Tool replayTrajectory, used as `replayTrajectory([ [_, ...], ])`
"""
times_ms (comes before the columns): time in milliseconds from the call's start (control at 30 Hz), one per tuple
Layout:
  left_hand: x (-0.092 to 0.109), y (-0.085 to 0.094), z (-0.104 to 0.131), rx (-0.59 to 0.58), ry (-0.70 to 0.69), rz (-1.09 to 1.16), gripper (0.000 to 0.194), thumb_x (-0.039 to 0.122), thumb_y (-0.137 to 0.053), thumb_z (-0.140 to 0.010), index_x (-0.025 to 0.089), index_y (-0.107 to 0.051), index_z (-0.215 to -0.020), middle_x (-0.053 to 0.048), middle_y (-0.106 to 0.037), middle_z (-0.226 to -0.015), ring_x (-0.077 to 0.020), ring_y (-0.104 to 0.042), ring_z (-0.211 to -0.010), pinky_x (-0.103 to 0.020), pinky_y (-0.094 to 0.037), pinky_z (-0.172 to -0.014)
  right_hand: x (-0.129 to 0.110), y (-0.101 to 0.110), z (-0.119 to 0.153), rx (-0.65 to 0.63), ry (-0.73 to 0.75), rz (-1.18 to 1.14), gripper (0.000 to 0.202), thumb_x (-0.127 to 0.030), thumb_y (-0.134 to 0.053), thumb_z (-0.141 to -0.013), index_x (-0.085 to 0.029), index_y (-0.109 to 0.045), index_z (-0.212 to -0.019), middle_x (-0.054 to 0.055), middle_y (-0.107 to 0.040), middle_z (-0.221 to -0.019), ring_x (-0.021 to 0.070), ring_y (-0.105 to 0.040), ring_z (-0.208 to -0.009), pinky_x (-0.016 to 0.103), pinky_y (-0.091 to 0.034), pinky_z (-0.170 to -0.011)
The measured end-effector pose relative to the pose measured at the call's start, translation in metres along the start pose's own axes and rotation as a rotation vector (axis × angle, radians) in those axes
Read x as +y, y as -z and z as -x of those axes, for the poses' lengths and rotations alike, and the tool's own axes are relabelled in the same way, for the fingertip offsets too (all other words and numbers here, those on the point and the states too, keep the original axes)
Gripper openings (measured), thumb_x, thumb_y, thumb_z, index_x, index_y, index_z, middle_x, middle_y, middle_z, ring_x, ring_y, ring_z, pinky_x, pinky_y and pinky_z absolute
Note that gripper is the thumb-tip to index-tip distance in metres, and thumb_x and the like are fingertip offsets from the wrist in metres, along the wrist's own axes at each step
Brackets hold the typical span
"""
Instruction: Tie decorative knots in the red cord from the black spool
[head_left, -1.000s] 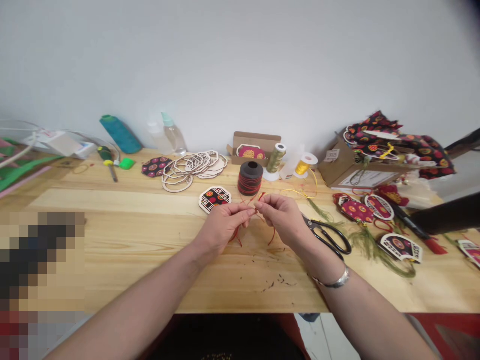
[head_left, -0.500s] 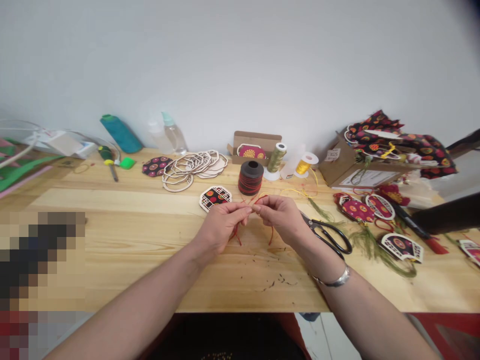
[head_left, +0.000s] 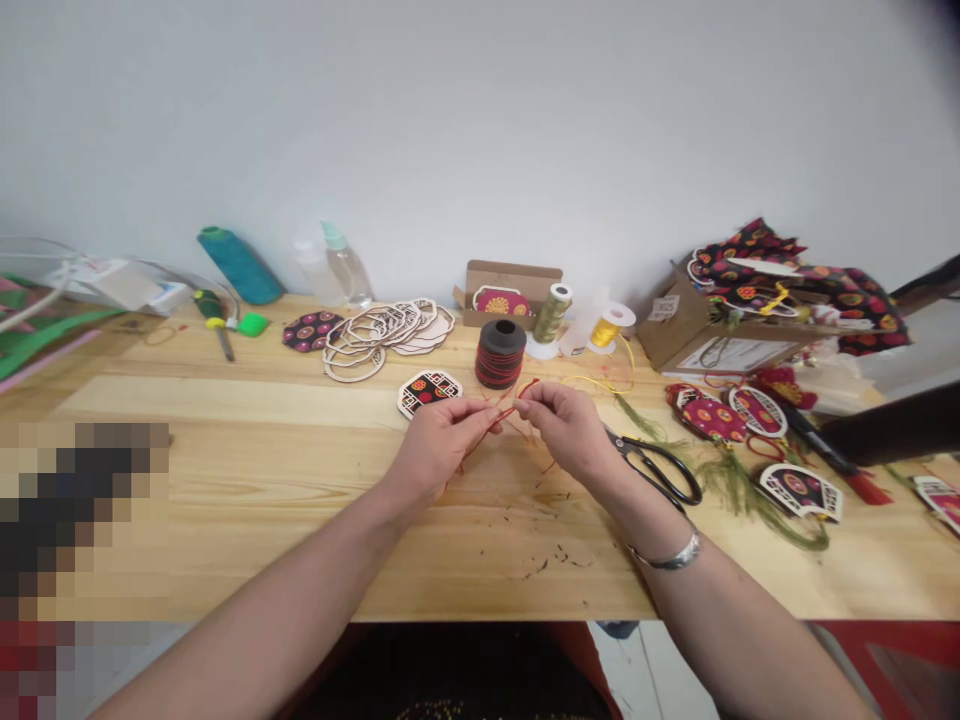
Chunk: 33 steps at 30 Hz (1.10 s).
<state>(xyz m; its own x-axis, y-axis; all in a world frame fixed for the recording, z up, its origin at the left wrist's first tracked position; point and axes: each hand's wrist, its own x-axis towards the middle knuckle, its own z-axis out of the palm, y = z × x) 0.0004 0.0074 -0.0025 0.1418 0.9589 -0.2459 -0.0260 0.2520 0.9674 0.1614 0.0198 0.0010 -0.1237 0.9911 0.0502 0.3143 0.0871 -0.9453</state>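
Thin red cord (head_left: 509, 412) runs between my two hands above the table. My left hand (head_left: 448, 440) pinches it between thumb and fingers. On the other side, my right hand (head_left: 559, 420) is closed on the cord too, and a small loop shows above its fingertips. Loose red ends hang below both hands. Just behind them stands a dark spool wound with red cord (head_left: 500, 358). A white-framed ornament with patterned fabric (head_left: 427, 390) lies partly behind my left hand. Black-handled scissors (head_left: 660, 470) lie beside my right wrist, which partly covers them.
Pale frames (head_left: 390, 335), a green thread spool (head_left: 551, 318) and a yellow cord spool (head_left: 611, 326) stand along the back. At right are a cardboard box (head_left: 690, 325) with fabric and tasselled ornaments (head_left: 799, 490). A screwdriver (head_left: 216, 322) and teal thread cone (head_left: 240, 265) lie left.
My hands have drawn slightly apart, with more red cord showing between them. A loop of cord now stands above my right fingertips.
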Motion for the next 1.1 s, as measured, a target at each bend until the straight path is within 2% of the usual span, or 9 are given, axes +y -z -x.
replayTrajectory([
  [67,-0.002,0.001,-0.001,0.013,-0.022,0.026,0.022,0.038,-0.069,-0.072,0.017,-0.071,-0.078,0.002,-0.059,-0.055,-0.0074,-0.047,-0.047,-0.021,-0.036,-0.047,0.0,0.002,0.0,0.064,0.027,0.084,0.017,-0.027,-0.054,-0.079,-0.018,-0.056,-0.064,-0.003,-0.053,-0.058,0.0108,-0.043,-0.055,0.025,-0.034,-0.057],
  [133,-0.002,0.002,-0.002,0.024,-0.066,0.031,0.022,0.036,-0.069,-0.072,0.017,-0.073,-0.082,-0.003,-0.069,-0.077,-0.0123,-0.059,-0.068,-0.025,-0.044,-0.066,0.0,0.003,-0.001,0.113,0.042,0.162,0.017,-0.027,-0.053,-0.08,-0.019,-0.057,-0.065,-0.001,-0.056,-0.061,0.0121,-0.046,-0.058,0.026,-0.035,-0.06],
  [200,-0.001,0.001,-0.001,0.037,-0.135,-0.04,0.02,0.035,-0.069,-0.072,0.018,-0.074,-0.08,-0.006,-0.07,-0.094,-0.0168,-0.061,-0.087,-0.029,-0.044,-0.081,0.0,0.004,-0.001,0.139,0.027,0.215,0.019,-0.027,-0.052,-0.081,-0.019,-0.057,-0.065,0.0,-0.058,-0.062,0.0129,-0.048,-0.058,0.027,-0.035,-0.061],
  [300,0.003,-0.001,0.001,0.026,-0.214,-0.182,0.015,0.032,-0.068,-0.072,0.018,-0.074,-0.075,-0.008,-0.067,-0.105,-0.0201,-0.059,-0.098,-0.032,-0.039,-0.092,-0.001,0.004,-0.001,0.155,0.0,0.223,0.02,-0.027,-0.051,-0.082,-0.019,-0.056,-0.064,0.0,-0.06,-0.062,0.0134,-0.049,-0.059,0.027,-0.036,-0.061],
  [433,0.002,-0.003,0.002,-0.01,-0.23,-0.253,0.011,0.028,-0.068,-0.07,0.019,-0.074,-0.071,-0.008,-0.066,-0.102,-0.0214,-0.059,-0.097,-0.035,-0.041,-0.09,0.003,0.003,-0.004,0.143,-0.008,0.105,0.022,-0.029,-0.052,-0.081,-0.019,-0.056,-0.062,0.001,-0.06,-0.061,0.0122,-0.046,-0.055,0.026,-0.033,-0.055],
  [567,-0.002,-0.004,0.001,-0.044,-0.236,-0.284,0.011,0.026,-0.067,-0.07,0.02,-0.075,-0.074,-0.009,-0.061,-0.104,-0.0217,-0.059,-0.096,-0.036,-0.042,-0.09,0.005,0.002,-0.005,0.084,-0.052,-0.072,0.022,-0.033,-0.054,-0.079,-0.019,-0.056,-0.062,-0.001,-0.055,-0.055,0.0089,-0.037,-0.047,0.023,-0.026,-0.046],
  [700,-0.003,-0.004,0.002,-0.071,-0.275,-0.346,0.011,0.026,-0.066,-0.071,0.02,-0.075,-0.074,-0.009,-0.058,-0.105,-0.0234,-0.056,-0.103,-0.038,-0.04,-0.093,-0.003,0.001,-0.001,-0.012,-0.163,-0.322,0.023,-0.038,-0.058,-0.074,-0.018,-0.053,-0.064,-0.001,-0.057,-0.057,0.0054,-0.03,-0.042,0.022,-0.02,-0.042],
  [833,-0.003,-0.005,0.002,-0.077,-0.309,-0.359,0.008,0.025,-0.067,-0.07,0.021,-0.075,-0.071,-0.009,-0.058,-0.105,-0.0246,-0.054,-0.107,-0.039,-0.037,-0.097,-0.011,-0.001,0.003,-0.073,-0.219,-0.5,0.029,-0.041,-0.064,-0.069,-0.018,-0.048,-0.066,0.0,-0.061,-0.061,0.0034,-0.03,-0.041,0.021,-0.018,-0.041],
  [1100,0.0,-0.006,0.004,-0.082,-0.246,-0.255,0.006,0.023,-0.067,-0.067,0.018,-0.07,-0.066,-0.01,-0.057,-0.119,-0.0258,-0.052,-0.112,-0.041,-0.033,-0.101,-0.008,-0.002,0.003,-0.087,-0.203,-0.459,0.029,-0.043,-0.064,-0.07,-0.018,-0.05,-0.065,-0.004,-0.053,-0.054,0.0039,-0.033,-0.042,0.02,-0.021,-0.041],
])
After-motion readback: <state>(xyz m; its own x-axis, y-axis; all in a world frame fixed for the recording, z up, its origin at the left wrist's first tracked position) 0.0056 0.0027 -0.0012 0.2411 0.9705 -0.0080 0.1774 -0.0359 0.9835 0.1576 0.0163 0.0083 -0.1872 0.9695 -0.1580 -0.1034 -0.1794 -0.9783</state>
